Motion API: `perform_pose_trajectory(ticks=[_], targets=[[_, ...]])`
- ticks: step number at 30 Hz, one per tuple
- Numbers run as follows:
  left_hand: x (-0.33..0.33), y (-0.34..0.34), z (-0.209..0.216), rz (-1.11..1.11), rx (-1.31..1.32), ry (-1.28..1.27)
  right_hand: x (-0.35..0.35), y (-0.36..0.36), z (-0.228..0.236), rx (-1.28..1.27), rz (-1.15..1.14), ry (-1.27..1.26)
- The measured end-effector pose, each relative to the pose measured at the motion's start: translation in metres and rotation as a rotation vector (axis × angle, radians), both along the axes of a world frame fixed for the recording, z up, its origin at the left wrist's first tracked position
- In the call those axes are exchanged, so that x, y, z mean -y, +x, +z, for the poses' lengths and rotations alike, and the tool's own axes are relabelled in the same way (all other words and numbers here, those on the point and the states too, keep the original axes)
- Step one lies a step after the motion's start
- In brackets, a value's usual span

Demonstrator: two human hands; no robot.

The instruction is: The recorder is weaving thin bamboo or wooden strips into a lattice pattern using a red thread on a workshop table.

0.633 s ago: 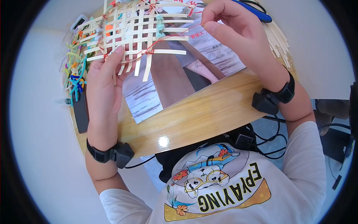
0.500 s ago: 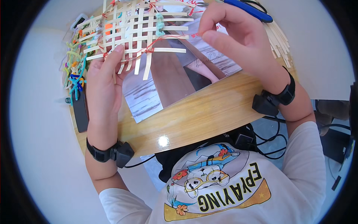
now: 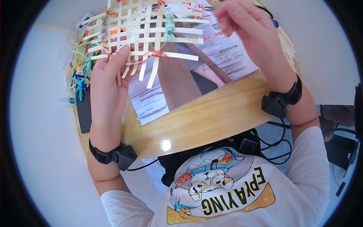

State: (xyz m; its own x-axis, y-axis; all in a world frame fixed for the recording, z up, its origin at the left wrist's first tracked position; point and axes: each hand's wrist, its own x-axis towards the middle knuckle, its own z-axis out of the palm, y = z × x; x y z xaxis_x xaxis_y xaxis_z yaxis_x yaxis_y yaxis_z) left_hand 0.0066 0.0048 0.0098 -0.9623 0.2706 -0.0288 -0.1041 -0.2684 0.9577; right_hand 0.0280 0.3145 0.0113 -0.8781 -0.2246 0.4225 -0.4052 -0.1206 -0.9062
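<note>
My left hand [image 3: 109, 77] is closed on the lower left of a flat lattice of woven pale bamboo strips [image 3: 146, 41], thumb in front and the other fingers mostly hidden behind it. Red thread [image 3: 160, 55] ties a crossing near the lower right corner, its loose ends sticking out. A pale teal fuzzy twist [image 3: 169, 27] runs along the lattice's right side. Apart from the lattice, at the upper right, my right hand [image 3: 247, 32] is raised with loosely bent, slightly blurred fingers; nothing shows in them. Behind it lies a blue-handled tool [image 3: 275, 24], mostly covered.
A printed glossy sheet [image 3: 177, 85] lies on the wooden table [image 3: 196, 115] under the lattice. Colourful fuzzy stems [image 3: 80, 68] are heaped at the left, near a dark flat object [image 3: 84, 115]. Loose bamboo strips [image 3: 288, 49] lie at the right edge. Black bands with cables circle both wrists.
My right hand has let go of the red thread, which was stretched from the lattice, and its fingers have moved right and up. The lattice has shifted slightly right and turned a little.
</note>
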Motion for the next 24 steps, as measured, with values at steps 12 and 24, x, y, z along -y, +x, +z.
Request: perform_pose_trajectory(ticks=[12, 24], targets=[[-0.005, 0.010, -0.003, -0.104, -0.034, -0.071, 0.011, 0.002, -0.021, 0.572, 0.394, -0.213], [-0.010, 0.011, 0.007, -0.070, -0.064, -0.009, 0.012, -0.009, -0.017, 0.596, 0.180, -0.428]])
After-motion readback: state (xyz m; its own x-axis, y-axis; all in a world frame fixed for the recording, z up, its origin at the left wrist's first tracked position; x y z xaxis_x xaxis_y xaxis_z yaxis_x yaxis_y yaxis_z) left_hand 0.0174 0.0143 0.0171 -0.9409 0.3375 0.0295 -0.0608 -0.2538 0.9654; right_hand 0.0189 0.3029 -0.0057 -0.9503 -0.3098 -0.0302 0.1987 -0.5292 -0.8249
